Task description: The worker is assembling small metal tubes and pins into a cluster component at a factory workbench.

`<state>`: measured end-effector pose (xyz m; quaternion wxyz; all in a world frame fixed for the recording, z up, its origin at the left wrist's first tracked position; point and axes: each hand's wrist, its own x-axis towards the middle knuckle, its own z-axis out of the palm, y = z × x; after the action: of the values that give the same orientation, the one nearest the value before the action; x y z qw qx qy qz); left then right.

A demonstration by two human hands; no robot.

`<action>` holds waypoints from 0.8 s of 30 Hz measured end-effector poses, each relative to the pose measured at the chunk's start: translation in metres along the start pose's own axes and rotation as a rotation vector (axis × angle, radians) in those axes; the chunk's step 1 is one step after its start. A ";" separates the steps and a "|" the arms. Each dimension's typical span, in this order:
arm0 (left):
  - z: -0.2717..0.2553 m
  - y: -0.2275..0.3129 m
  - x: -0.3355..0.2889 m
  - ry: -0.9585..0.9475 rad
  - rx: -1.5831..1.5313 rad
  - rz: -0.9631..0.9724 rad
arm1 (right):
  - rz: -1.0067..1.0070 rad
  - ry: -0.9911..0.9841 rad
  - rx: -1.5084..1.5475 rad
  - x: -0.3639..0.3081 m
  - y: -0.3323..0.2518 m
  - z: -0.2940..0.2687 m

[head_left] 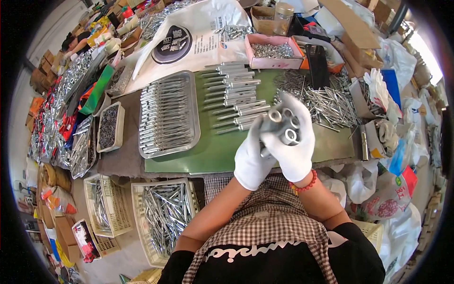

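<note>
Both my hands wear white gloves and are raised over the front of the green work surface (189, 164). My left hand (254, 160) and my right hand (299, 154) are cupped together around a bundle of several short metal tubes (290, 137), their round hollow ends facing up. The fingers hide most of the tube lengths. Just left of the hands, metal rods with thicker sleeves (242, 95) lie side by side in a column. Farther left, a metal tray (192, 124) holds rows of similar rods with sleeves.
Loose thin metal pins (331, 106) are heaped on the right, beside a black phone (317, 66). A pink box (276, 63) of small metal parts stands at the back. Below the table edge, a cream plastic crate (138, 208) holds rods. A dark-filled bin (119, 124) stands left.
</note>
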<state>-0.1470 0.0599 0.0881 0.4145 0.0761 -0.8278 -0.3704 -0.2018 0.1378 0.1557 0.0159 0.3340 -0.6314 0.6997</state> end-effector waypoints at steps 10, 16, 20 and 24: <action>0.005 0.000 0.019 -0.050 -0.405 -0.117 | -0.259 -0.196 -0.344 0.010 0.005 -0.004; -0.019 0.002 0.057 -0.104 0.072 0.055 | -0.241 -0.304 -0.132 0.035 0.002 -0.015; -0.034 -0.015 0.104 -0.148 0.377 0.209 | 0.363 -0.529 0.551 0.077 0.026 -0.020; -0.039 -0.049 0.119 -0.314 0.556 0.203 | 0.043 -0.405 -0.011 0.125 0.096 -0.014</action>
<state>-0.2033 -0.0479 0.1451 0.2799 0.0454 -0.9543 -0.0946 -0.3479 0.0809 0.1338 -0.1248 0.4544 -0.6324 0.6149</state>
